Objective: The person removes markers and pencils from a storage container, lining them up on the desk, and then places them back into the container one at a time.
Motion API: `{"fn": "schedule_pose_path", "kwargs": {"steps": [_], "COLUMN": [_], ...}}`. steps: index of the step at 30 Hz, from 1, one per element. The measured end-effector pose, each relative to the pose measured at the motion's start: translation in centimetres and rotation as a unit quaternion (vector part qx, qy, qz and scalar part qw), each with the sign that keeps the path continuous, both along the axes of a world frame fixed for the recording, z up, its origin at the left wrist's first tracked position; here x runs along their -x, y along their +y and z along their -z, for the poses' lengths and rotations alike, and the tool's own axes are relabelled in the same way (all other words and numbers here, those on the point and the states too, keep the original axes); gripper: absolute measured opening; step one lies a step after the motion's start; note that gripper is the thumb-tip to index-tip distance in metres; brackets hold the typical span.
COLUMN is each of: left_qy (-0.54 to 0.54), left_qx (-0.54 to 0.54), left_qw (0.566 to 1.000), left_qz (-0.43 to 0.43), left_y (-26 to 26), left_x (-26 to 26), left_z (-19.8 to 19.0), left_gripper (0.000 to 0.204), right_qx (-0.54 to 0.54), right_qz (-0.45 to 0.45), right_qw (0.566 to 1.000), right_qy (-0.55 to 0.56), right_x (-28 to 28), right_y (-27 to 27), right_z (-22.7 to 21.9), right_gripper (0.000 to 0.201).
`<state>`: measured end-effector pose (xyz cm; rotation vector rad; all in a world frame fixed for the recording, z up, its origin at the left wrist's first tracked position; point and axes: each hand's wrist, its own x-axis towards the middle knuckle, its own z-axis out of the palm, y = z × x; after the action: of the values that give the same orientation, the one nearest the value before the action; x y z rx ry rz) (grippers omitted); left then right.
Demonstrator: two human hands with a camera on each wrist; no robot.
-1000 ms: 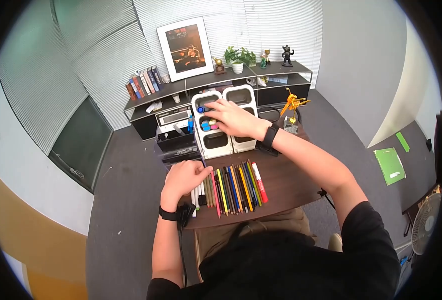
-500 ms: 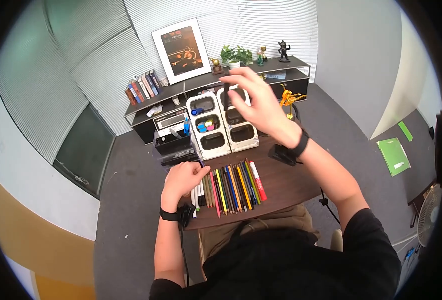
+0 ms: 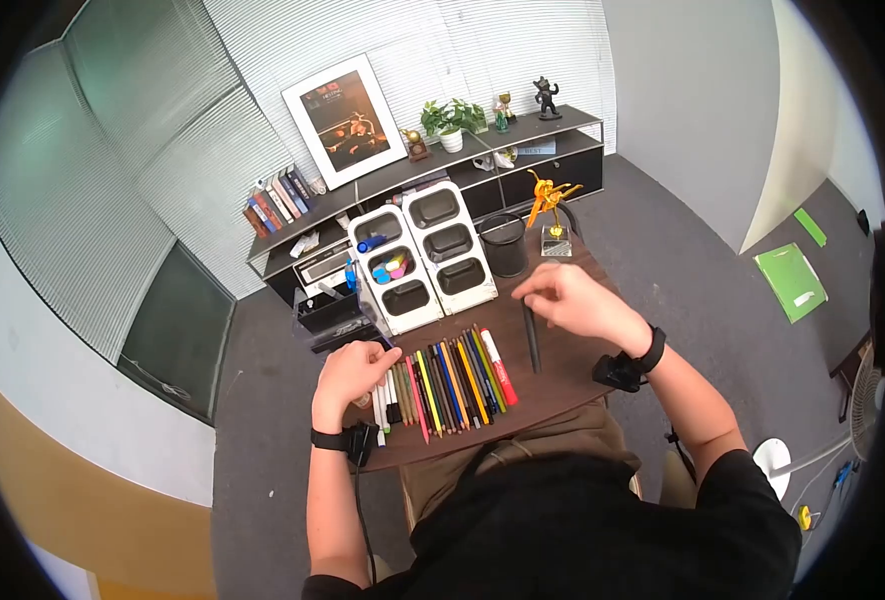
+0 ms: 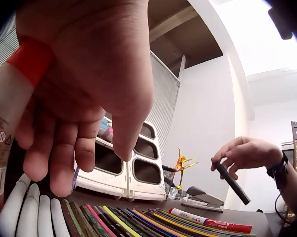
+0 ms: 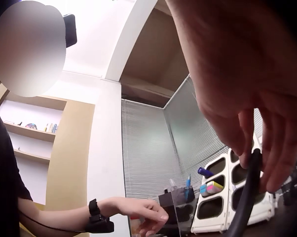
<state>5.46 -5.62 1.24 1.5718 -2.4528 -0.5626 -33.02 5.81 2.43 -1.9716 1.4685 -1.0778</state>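
My right hand (image 3: 578, 300) pinches a black pen (image 3: 533, 340) over the table, right of a row of pencils (image 3: 451, 385). The pen slants downward from my thumb and fingers in the left wrist view. My left hand (image 3: 355, 372) hangs with relaxed fingers over the row's left end, above several white pens (image 4: 45, 217). Beside its palm stands a clear tube with a red top (image 4: 10, 106). A red marker with a white cap (image 3: 500, 368) lies at the row's right end. Behind stands a white rack (image 3: 410, 240) holding a blue marker (image 3: 372, 243) and colourful pieces (image 3: 391, 267).
A black mesh bin (image 3: 506, 250) and a golden figurine (image 3: 550, 200) stand at the back right, with a stapler (image 4: 205, 198) nearby. A desk organizer (image 3: 328, 315) stands left of the rack. The wooden table's front edge (image 3: 443, 455) lies close to my body.
My right hand has left the rack, carrying the black pen up, then right and down toward the table. The mesh bin shows now. My left hand stays by the pens.
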Motion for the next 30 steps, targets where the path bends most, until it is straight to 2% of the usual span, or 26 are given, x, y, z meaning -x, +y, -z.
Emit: {"fn": "schedule_pose_path", "kwargs": {"steps": [1, 2, 5, 8, 11, 14, 20, 26, 28, 30], "left_qy": [0.004, 0.007, -0.009, -0.013, -0.010, -0.011, -0.022, -0.019, -0.007, -0.006], "left_qx": [0.004, 0.009, 0.036, 0.031, 0.022, 0.025, 0.039, 0.022, 0.036, 0.020], "left_qw": [1.000, 1.000, 0.999, 0.999, 1.000, 1.000, 0.999, 1.000, 0.999, 1.000], "left_qz": [-0.001, 0.000, 0.003, 0.004, -0.003, 0.000, 0.011, 0.001, 0.008, 0.001], "left_y": [0.1, 0.2, 0.9, 0.8, 0.6, 0.5, 0.9, 0.4, 0.2, 0.2], "left_x": [0.0, 0.1, 0.6, 0.8, 0.8, 0.8, 1.0, 0.5, 0.3, 0.3], "left_z": [0.1, 0.1, -0.1, 0.0, -0.1, 0.0, -0.1, 0.1, 0.1, 0.1], "left_gripper": [0.054, 0.054, 0.053, 0.053, 0.054, 0.054, 0.054, 0.054, 0.054, 0.054], "right_qx": [-0.066, -0.062, -0.195, -0.221, -0.265, -0.263, -0.256, -0.215, -0.076, -0.102], "right_qz": [0.000, 0.002, -0.016, -0.049, -0.064, -0.085, -0.118, -0.122, -0.130, -0.117], "right_qw": [0.998, 0.998, 0.981, 0.973, 0.962, 0.960, 0.953, 0.968, 0.988, 0.988], "right_qy": [-0.013, -0.017, 0.004, -0.044, -0.017, -0.046, -0.113, -0.053, 0.022, 0.022], "right_x": [-0.1, -0.1, -0.4, 0.1, -0.3, -0.5, -0.9, -2.4, -2.9, -3.1], "right_y": [0.1, -0.3, -1.0, -2.4, -2.3, -2.0, -0.9, 1.8, 2.5, 2.7], "right_z": [0.4, 1.1, 2.1, 4.4, 3.5, 4.2, 5.7, 7.1, 7.8, 8.0], "right_gripper": [0.027, 0.027, 0.031, 0.036, 0.045, 0.053, 0.054, 0.052, 0.053, 0.055]}}
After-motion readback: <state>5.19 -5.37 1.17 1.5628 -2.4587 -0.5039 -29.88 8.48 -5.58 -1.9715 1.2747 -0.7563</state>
